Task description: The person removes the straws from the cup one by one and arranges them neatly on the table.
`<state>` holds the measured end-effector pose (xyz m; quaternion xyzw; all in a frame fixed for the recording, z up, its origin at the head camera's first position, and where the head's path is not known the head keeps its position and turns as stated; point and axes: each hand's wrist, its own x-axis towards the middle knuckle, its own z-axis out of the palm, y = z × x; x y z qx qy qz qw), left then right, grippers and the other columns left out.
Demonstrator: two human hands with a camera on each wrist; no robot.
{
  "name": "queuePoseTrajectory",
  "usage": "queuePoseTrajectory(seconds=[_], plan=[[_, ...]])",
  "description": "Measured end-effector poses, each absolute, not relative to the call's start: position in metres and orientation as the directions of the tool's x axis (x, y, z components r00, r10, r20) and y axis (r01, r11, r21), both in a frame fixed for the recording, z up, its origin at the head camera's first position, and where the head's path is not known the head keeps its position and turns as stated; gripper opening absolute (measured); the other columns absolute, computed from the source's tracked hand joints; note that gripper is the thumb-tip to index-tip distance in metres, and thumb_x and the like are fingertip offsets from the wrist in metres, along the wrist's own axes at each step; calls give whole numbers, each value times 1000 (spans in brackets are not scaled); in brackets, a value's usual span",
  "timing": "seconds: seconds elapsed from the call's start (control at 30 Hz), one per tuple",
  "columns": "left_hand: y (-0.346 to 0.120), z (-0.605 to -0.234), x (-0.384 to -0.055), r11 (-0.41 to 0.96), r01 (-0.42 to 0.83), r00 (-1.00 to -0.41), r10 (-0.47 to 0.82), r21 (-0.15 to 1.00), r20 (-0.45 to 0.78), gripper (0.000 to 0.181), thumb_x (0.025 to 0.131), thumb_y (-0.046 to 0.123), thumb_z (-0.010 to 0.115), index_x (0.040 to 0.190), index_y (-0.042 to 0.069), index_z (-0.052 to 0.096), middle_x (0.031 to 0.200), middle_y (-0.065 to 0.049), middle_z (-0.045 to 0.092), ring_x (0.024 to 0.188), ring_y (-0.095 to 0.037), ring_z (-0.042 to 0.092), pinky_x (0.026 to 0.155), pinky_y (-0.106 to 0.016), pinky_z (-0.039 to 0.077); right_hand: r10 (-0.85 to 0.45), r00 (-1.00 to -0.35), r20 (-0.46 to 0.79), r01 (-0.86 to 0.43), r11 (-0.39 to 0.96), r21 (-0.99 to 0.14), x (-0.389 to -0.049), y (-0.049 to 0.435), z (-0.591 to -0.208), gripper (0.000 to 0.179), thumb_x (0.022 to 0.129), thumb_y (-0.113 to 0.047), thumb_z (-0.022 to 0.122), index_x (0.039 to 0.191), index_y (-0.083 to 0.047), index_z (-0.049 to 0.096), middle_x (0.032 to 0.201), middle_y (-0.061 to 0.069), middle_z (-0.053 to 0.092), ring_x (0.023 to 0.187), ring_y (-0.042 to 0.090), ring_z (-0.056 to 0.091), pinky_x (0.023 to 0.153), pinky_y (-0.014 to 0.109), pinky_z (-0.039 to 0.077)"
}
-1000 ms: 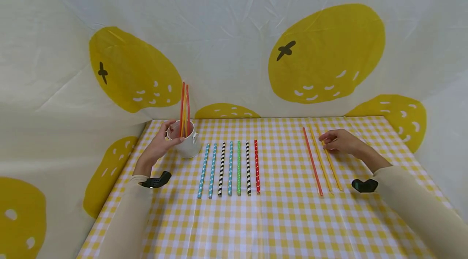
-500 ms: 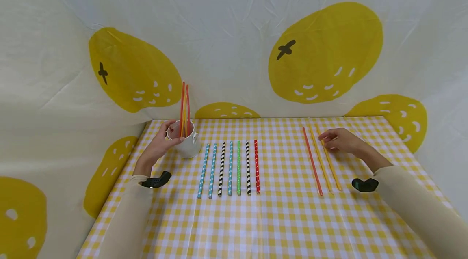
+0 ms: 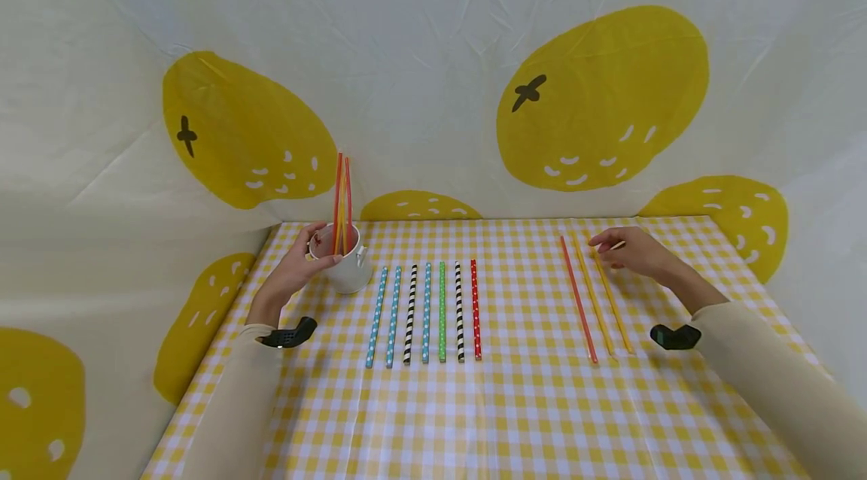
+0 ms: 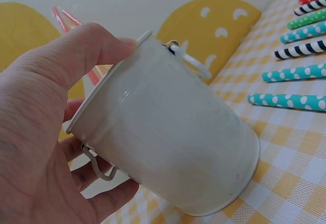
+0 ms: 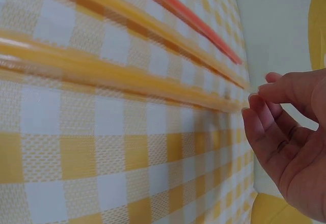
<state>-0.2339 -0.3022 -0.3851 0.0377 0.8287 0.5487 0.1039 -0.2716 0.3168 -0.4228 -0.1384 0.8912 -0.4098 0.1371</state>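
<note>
The left hand grips the white bucket by its rim. The right hand is at the far end of a slim, glossy yellow straw, rightmost of three on the checked cloth; whether its fingertips pinch it, I cannot tell.

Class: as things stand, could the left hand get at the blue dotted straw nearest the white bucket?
Probably not yet: the left hand grips the white bucket. Once freed, it likely could; nothing covers the blue dotted straw.
</note>
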Motion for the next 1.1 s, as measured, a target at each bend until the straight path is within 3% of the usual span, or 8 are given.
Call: queuePoseTrajectory(seconds=[0.1,0.33,0.47,0.67,0.8,1.1], plan=[[-302,-384,-234,400,-53,-975,177,915,-134,87,96,21,71,162,12,15,164,-21,14,149,-44,18,113,-64,25,-362,-924,-120,-144,623,-769,-273,312,-418,32,102,-1,56,132,11,57,115,28,58,103,37,62,83,43,57],[-315,-413,-250,415,-15,-980,175,910,-96,90,96,28,73,163,17,14,165,-16,14,148,-41,21,112,-64,26,-374,-924,-82,-177,607,-775,-278,294,-410,32,103,-5,58,131,8,59,117,26,60,101,29,64,83,42,57],[-317,-417,-251,413,-15,-980,176,911,-96,88,96,27,72,163,19,14,166,-15,12,149,-41,19,112,-65,25,-385,-920,-69,-192,598,-779,-281,282,-408,32,104,-8,57,133,6,60,121,26,59,104,33,63,83,42,56],[-317,-415,-248,408,-23,-979,175,913,-103,89,96,29,73,163,21,15,167,-13,12,149,-41,20,112,-64,25,-416,-908,-37,-227,565,-794,-291,256,-402,32,104,-13,58,133,1,63,119,21,61,99,25,64,85,41,56],[-316,-413,-247,423,-21,-979,175,906,-105,90,96,31,73,163,20,14,167,-13,12,149,-41,20,112,-65,26,-449,-893,10,-269,517,-813,-297,235,-394,30,104,-12,58,131,0,64,116,17,63,97,19,65,84,37,56],[-306,-395,-240,422,-45,-977,169,906,-128,87,97,21,71,162,11,15,167,-19,9,150,-45,14,114,-67,21,-491,-867,87,-330,434,-838,-308,184,-377,31,104,-18,59,132,-7,65,117,18,63,101,23,64,82,30,55]])
